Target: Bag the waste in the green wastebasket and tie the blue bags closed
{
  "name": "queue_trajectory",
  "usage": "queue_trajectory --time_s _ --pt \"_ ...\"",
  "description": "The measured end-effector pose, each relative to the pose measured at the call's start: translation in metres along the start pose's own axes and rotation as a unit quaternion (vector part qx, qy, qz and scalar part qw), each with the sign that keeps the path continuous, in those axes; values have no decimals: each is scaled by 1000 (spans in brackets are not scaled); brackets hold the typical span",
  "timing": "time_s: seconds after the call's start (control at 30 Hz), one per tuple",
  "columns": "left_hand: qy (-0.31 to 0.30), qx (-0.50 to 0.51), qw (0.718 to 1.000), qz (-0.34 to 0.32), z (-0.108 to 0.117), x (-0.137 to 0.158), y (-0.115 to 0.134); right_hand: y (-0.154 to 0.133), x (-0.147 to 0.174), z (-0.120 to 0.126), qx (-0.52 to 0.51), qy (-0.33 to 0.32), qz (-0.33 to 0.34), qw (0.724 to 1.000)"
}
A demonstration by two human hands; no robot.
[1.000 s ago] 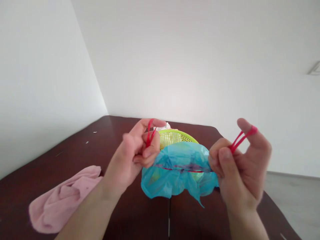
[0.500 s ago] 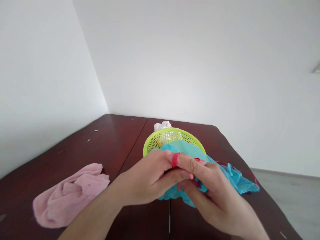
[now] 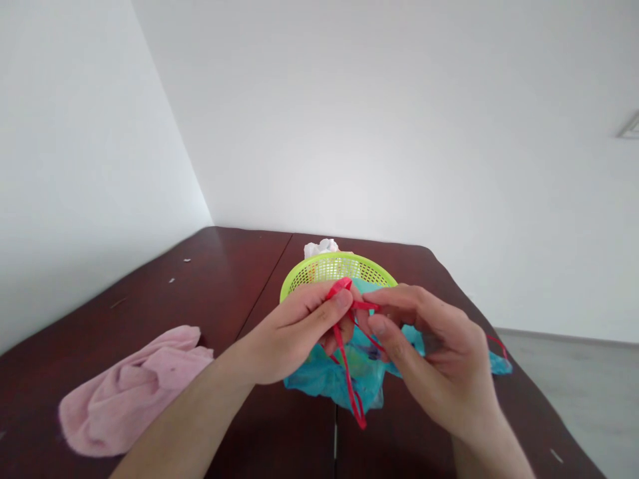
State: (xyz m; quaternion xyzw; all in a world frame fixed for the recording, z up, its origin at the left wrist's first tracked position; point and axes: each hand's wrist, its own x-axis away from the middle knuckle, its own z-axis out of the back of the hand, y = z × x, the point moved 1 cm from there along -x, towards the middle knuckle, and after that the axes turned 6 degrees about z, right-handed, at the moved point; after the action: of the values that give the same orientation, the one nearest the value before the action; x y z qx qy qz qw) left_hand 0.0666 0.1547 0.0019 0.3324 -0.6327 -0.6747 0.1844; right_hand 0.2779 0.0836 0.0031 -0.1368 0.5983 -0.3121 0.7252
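My left hand [image 3: 299, 326] pinches a red drawstring [image 3: 352, 392] between thumb and fingers; one loop stands over the fingers and another hangs below. The fingers of my right hand [image 3: 434, 352] are closed on another stretch of the same red drawstring. Below and behind both hands is a translucent blue plastic bag [image 3: 332, 382], crumpled, with dim contents I cannot make out. A yellow-green mesh basket [image 3: 299, 279] stands just beyond the hands, its front partly hidden by them and the bag.
To the left, a crumpled pink cloth [image 3: 134, 392] lies on the dark red-brown table [image 3: 224, 266]. Something white and crumpled [image 3: 321, 248] sits behind the basket. Small pale scraps [image 3: 187, 260] dot the tabletop. White walls [image 3: 349, 133] border the table's left and far sides.
My hands were clasped together over the bag and have drawn apart, the right hand moving right. The red drawstring now shows stretched between them, with a loop hanging down.
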Motion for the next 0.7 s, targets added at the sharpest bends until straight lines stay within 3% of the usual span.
queue_trajectory --time_s 0.13,0.3,0.43,0.5,0.6,0.7 --pt "10 80 996 39 -1 -1 -1 0 0 0 45 47 48 997" --pt "-50 202 975 71 7 1 -5 -2 7 3 90 119 55 987" --pt "-77 273 956 71 13 2 -5 -7 10 3 83 125 119 981" --pt "-99 297 946 83 14 0 -3 -9 10 2 88 109 151 979" --pt "-141 305 937 95 13 -3 2 -11 7 -1 111 32 169 979" --pt "-139 281 947 68 12 -5 7 -10 1 -3 161 -49 191 967"
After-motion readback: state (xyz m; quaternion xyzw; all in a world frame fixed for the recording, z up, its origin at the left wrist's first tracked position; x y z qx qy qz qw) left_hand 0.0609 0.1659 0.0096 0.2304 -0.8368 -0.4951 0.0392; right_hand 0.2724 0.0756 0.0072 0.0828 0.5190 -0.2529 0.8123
